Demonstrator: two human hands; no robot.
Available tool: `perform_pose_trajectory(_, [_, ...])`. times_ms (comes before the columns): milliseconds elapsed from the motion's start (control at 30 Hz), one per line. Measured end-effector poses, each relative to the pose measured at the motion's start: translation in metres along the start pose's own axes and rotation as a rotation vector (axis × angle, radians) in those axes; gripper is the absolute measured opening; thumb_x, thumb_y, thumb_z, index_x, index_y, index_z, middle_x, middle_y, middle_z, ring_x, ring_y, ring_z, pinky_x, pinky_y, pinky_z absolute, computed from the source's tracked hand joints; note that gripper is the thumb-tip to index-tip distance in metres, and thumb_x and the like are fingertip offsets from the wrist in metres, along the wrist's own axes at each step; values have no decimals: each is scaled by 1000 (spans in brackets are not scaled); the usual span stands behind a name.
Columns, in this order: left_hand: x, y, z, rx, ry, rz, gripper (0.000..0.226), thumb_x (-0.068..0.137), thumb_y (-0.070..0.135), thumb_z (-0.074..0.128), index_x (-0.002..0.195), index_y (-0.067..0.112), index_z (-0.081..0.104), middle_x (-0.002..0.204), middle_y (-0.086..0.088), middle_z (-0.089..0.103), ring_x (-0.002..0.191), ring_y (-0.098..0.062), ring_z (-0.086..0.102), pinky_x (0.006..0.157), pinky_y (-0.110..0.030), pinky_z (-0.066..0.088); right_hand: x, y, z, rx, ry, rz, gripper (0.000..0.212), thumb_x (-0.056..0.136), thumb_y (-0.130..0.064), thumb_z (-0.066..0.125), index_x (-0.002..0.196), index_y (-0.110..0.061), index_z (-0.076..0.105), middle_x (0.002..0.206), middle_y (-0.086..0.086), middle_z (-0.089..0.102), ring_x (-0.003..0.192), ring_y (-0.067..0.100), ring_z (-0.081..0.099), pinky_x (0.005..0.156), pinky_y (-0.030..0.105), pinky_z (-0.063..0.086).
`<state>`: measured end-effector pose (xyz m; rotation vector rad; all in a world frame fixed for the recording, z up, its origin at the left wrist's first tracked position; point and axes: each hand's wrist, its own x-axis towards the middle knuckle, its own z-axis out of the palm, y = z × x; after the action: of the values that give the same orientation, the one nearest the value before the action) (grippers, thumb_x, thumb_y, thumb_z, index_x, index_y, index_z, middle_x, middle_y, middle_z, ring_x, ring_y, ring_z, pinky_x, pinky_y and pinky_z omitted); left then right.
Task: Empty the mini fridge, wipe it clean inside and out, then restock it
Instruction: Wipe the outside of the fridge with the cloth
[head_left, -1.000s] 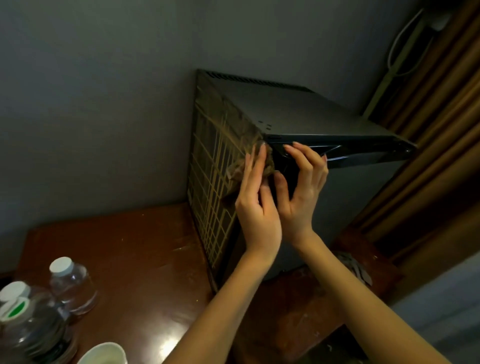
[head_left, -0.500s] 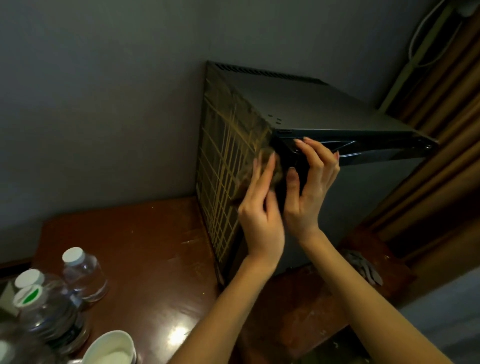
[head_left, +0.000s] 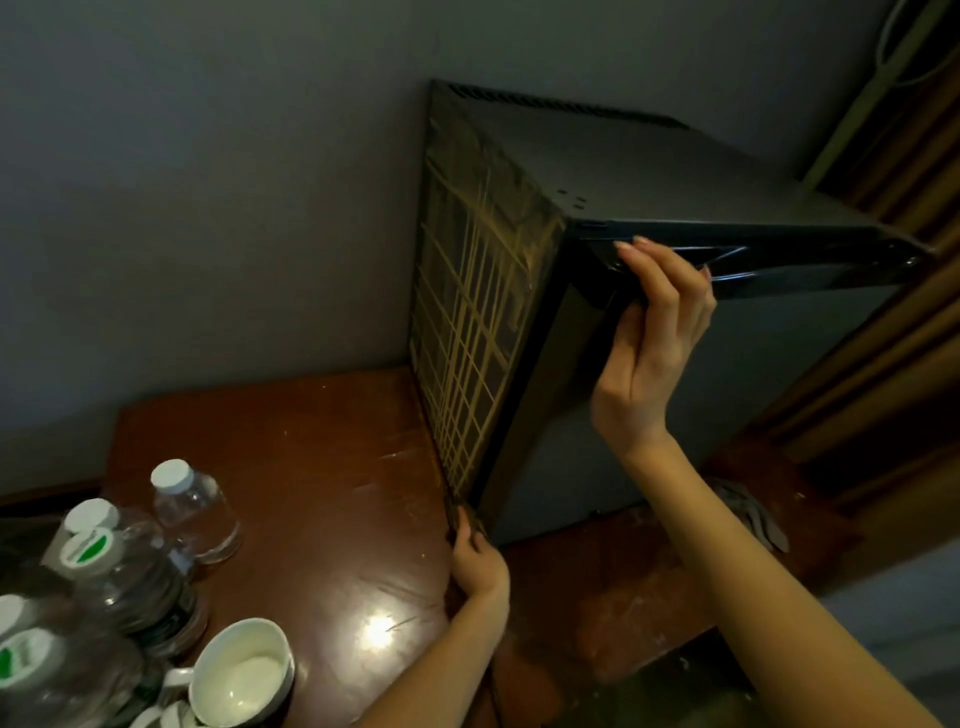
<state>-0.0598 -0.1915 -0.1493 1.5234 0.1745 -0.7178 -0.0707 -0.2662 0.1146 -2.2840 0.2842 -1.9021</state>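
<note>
Fingers (head_left: 652, 270) of right hand (head_left: 654, 343) curl over mini fridge (head_left: 675, 171) door's top corner; left hand (head_left: 480, 566) below them apparently grips its bottom corner.

Black mini fridge (head_left: 649, 171) upright on wooden top, door shut, against wall.

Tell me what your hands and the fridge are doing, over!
Right hand grips top front edge of black box-shaped mini fridge. Left hand grips its bottom front corner. Clear plastic bottles, white ceramic cup stand apart, left.
</note>
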Motion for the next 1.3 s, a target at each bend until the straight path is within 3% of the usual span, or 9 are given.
perform_pose_trajectory(167, [-10, 20, 2, -132, 44, -60, 45, 99, -2, 40, 138, 18, 50, 136, -10, 54, 122, -34, 52, 105, -41, 43, 2, 4, -2, -3, -25, -16, 38, 91, -1, 41, 126, -13, 50, 126, 7, 51, 122, 17, 46, 108, 57, 26])
perform_pose_trajectory(333, [-103, 95, -13, -215, -102, 537, 53, 92, -6, 54, 118, 39, 60, 130, 10, 60, 127, -9, 51, 103, -23, 43, 2, 5, -2, 18, -11, -9, 39, 91, -2, 41, 127, -15, 51, 126, 4, 53, 122, 14, 46, 105, 58, 29])
perform_pose_trajectory(467, [-130, 173, 1, -217, -201, 1142, 45, 89, -5, 58, 130, 15, 56, 140, -2, 51, 135, -15, 42, 108, -32, 40, 4, 4, -7, 40, -27, -8, 38, 91, -6, 41, 125, -12, 54, 125, 4, 55, 117, 14, 50, 97, 59, 34])
perform_pose_trajectory(533, [-132, 204, 12, -199, -189, 1279, 44, 90, -5, 57, 132, 6, 50, 141, -6, 48, 137, -20, 41, 110, -37, 39, 6, 5, -14, 71, -51, -11, 37, 91, -5, 40, 122, -8, 59, 125, 7, 58, 115, 19, 53, 91, 60, 37])
perform_pose_trajectory(667, [-110, 176, 18, -126, -91, 1258, 57, 87, -8, 60, 139, 9, 43, 144, -10, 46, 137, -21, 41, 112, -36, 37, 10, 5, -28, 110, -112, 32, 38, 89, 7, 39, 119, -1, 60, 125, 9, 60, 119, 19, 55, 94, 58, 39])
perform_pose_trajectory(867, [-78, 93, -6, -83, -68, 792, 80, 90, -2, 60, 123, 69, 42, 137, 14, 54, 131, -7, 48, 107, -36, 43, 13, -2, -28, 85, -65, 45, 37, 87, 3, 39, 114, -5, 63, 122, 3, 62, 115, 12, 55, 96, 42, 41])
perform_pose_trajectory(967, [-98, 120, 2, -82, -83, 920, 81, 90, -5, 58, 127, 65, 42, 143, 14, 47, 138, -7, 37, 111, -29, 35, 15, -4, -26, 82, -34, 67, 36, 84, 1, 40, 107, -7, 65, 115, 1, 65, 108, 10, 57, 93, 36, 41])
perform_pose_trajectory(1167, [-129, 207, 22, -128, -154, 1455, 50, 88, -4, 58, 135, 9, 49, 144, -5, 47, 140, -21, 37, 114, -32, 32, 51, -4, -39, 220, -154, 145, 37, 78, 9, 38, 96, -10, 64, 87, 3, 68, 82, 18, 66, 75, 34, 52])
perform_pose_trajectory(1300, [-81, 150, 11, -72, -97, 1351, 75, 81, -16, 61, 138, 32, 49, 147, 7, 45, 135, -17, 43, 111, -28, 35, 81, -7, -43, 264, -200, 211, 42, 72, 6, 34, 85, -20, 64, 69, -2, 66, 65, 9, 64, 64, 22, 49])
